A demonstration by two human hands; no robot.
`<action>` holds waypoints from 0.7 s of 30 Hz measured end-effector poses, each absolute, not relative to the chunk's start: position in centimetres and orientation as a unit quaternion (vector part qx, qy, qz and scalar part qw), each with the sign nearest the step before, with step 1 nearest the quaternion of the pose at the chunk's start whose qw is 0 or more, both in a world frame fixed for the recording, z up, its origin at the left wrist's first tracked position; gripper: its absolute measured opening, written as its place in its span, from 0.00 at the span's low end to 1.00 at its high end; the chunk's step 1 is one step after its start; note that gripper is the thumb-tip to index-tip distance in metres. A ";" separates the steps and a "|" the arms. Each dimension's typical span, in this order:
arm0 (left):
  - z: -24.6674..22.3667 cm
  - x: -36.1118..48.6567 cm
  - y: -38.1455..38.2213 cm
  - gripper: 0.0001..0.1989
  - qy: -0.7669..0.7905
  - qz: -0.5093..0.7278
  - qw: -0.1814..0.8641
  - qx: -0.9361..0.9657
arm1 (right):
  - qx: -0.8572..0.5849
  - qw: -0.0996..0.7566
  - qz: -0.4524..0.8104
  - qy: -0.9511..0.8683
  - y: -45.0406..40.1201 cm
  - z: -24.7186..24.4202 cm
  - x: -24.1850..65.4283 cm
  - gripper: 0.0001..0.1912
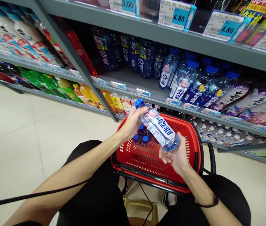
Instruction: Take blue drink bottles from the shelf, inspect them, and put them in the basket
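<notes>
A clear blue-tinted drink bottle (159, 127) with a blue cap and a white label lies tilted between my two hands, above the basket. My left hand (135, 121) is closed round its neck, just below the cap. At the bottle's base, my right hand (175, 153) grips it with the fingers curled underneath. Below is a red shopping basket (133, 160) with slotted walls and a black handle. Inside it, several blue-capped bottles (143, 138) stand together at the left, partly hidden by the held bottle and my left hand.
Ahead, a grey shelf (128, 83) holds blue drink bottles (184, 77), with purple-labelled bottles (247, 99) to the right. Small clear bottles (219, 130) fill the lower shelf. A shelf post (76, 56) stands at the left. A black cord (36, 195) crosses my left arm.
</notes>
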State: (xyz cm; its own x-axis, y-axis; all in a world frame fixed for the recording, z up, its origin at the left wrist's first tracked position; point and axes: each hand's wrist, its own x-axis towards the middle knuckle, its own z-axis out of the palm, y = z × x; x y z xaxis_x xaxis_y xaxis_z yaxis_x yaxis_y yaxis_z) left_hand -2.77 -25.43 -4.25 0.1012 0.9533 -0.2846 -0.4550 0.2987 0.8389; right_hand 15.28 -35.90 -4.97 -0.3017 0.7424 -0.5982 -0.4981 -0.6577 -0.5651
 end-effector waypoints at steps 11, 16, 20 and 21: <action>-4.5 -2.9 -25.3 0.19 0.430 0.514 0.682 0.293 | -0.479 0.378 0.778 -0.147 -35.8 -4.8 15.2 0.36; -4.5 -2.9 -25.3 0.17 0.424 0.510 0.688 0.293 | -0.481 0.374 0.778 -0.151 -35.7 -4.9 15.3 0.36; -4.5 -2.9 -25.3 0.18 0.428 0.508 0.690 0.290 | -0.478 0.376 0.780 -0.146 -35.7 -4.9 15.3 0.36; -4.5 -3.0 -25.3 0.18 0.429 0.506 0.690 0.289 | -0.476 0.376 0.782 -0.144 -35.7 -4.9 15.3 0.36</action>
State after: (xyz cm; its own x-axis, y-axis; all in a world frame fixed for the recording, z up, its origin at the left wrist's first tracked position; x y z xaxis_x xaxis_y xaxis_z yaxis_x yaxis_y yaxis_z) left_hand -2.96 -25.28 -4.50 0.1187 0.9468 -0.2991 -0.4500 0.3198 0.8338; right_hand 15.34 -35.74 -4.89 -0.2637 0.7249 -0.6364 -0.4507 -0.6758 -0.5832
